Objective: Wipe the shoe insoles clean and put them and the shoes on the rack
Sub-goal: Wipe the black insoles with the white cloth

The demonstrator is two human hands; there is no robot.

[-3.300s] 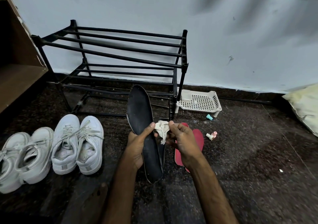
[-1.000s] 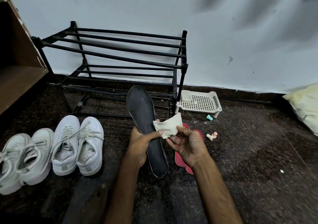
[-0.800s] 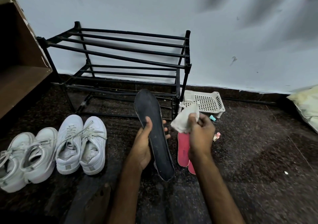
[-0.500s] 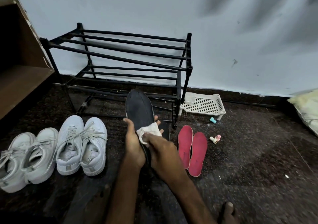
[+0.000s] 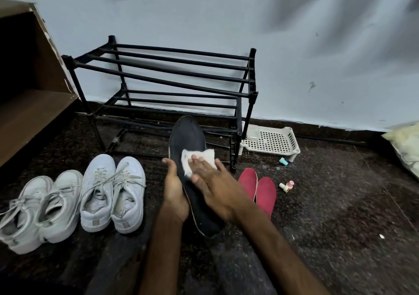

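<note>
My left hand (image 5: 174, 192) holds a black insole (image 5: 189, 140) from underneath, its toe pointing up toward the rack. With flat fingers, my right hand (image 5: 215, 186) presses a white cloth (image 5: 199, 158) onto the insole's upper face. Two red insoles (image 5: 260, 189) lie side by side on the floor just right of my hands. Two pairs of white sneakers (image 5: 113, 192) stand in a row on the floor to the left. The black metal shoe rack (image 5: 172, 77) stands against the wall with nothing on its bars.
A white perforated plastic tray (image 5: 271, 140) sits on the floor right of the rack, with a small teal cap (image 5: 283, 161) and a small pink bottle (image 5: 286, 186) near it. A brown wooden cabinet (image 5: 25, 95) is at far left, a pale cushion (image 5: 405, 147) at far right.
My right hand brought the cloth from beside the insole onto its face and flattened over it, sliding it up toward the toe. The red insoles came into full view.
</note>
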